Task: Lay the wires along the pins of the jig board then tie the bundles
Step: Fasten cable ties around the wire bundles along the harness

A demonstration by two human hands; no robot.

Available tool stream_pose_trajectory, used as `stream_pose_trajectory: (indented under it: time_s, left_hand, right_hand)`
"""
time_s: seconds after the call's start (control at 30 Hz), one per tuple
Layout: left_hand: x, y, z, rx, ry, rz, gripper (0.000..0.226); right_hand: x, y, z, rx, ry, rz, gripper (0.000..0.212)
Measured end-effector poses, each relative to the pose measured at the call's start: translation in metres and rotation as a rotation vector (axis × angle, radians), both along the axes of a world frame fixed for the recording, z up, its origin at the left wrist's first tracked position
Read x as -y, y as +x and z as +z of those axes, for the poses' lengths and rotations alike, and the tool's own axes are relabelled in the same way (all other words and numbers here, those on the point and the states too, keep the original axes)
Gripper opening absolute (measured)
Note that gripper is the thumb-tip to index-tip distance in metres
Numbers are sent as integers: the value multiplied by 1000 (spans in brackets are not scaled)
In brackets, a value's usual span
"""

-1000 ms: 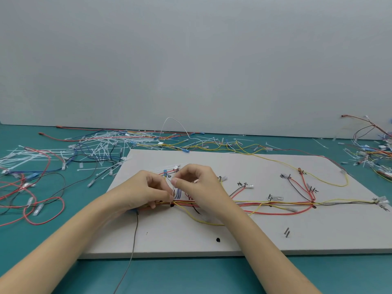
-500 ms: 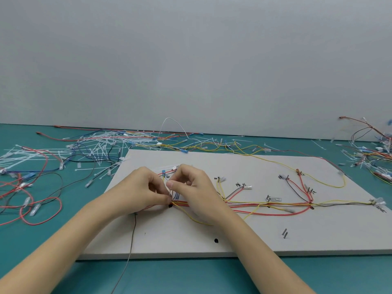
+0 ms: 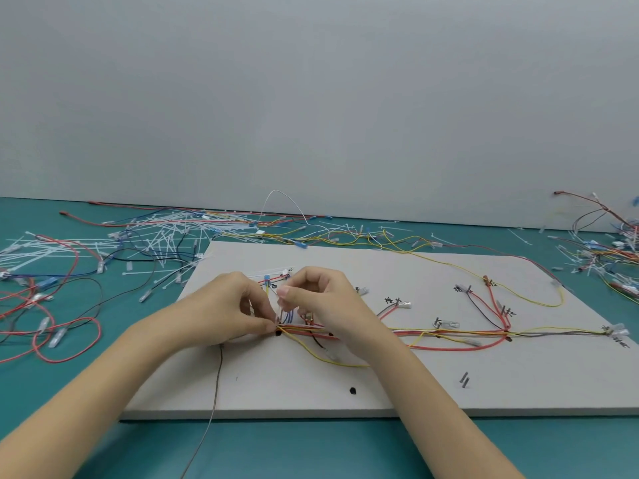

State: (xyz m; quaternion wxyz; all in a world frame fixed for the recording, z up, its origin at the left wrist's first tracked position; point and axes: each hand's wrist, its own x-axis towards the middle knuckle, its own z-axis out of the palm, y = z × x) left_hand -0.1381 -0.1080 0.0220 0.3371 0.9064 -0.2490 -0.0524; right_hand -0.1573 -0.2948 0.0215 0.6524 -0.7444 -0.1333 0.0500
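Since a moment ago the right hand (image 3: 323, 299) has lifted its pinched tie end higher while the left hand (image 3: 230, 312) pinches the wire bundle (image 3: 449, 331) on the jig board (image 3: 380, 385) near the desk's left-centre, so tightening seems underway.

Loose wires (image 3: 52, 326) crowd the left; jig board (image 3: 397, 385) front lies bare.

Illegible handwritten marks on jig board (image 3: 380, 385)

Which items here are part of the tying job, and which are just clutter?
In use:
left hand
right hand
multicoloured wire bundle
white foam jig board

Lying about:
loose white cable ties
red wire loops
tangled wire pile
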Motion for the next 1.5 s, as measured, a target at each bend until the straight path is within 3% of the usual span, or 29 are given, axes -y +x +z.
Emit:
stream_pose_trajectory:
  time_s: [0.1, 0.27, 0.33, 0.53, 0.8, 0.97, 1.13, 1.33, 1.5]
  left_hand:
    - [-20, 4, 17, -60, -2, 41, 29]
    - [-50, -4, 38, -290, 278, -136, 39]
    - [-47, -6, 37, -298, 339, -128, 40]
    - [-34, -8, 30, -235, 364, -81, 31]
    - [-21, -13, 22, -162, 321, -109, 11]
    - [5, -22, 15, -11, 72, -147, 13]
    - [23, -26, 7, 107, -192, -59, 17]
    - [28, -28, 1, 20, -206, -70, 14]
    - [23, -26, 9, -99, -229, -100, 19]
  right_hand:
    - [7, 3, 3, 60, -104, -54, 18]
    - [15, 2, 0, 90, -452, 3, 28]
    - [18, 0, 1, 62, -575, 66, 33]
    - [18, -5, 7, 179, -848, 33, 13]
    - [13, -8, 8, 160, -815, 17, 13]
    - [16, -11, 17, 56, -668, 87, 12]
    - [31, -13, 30, -2, -700, 188, 31]
    - [38, -17, 39, -84, -788, 375, 24]
    - [54, -13, 49, -127, -726, 370, 18]
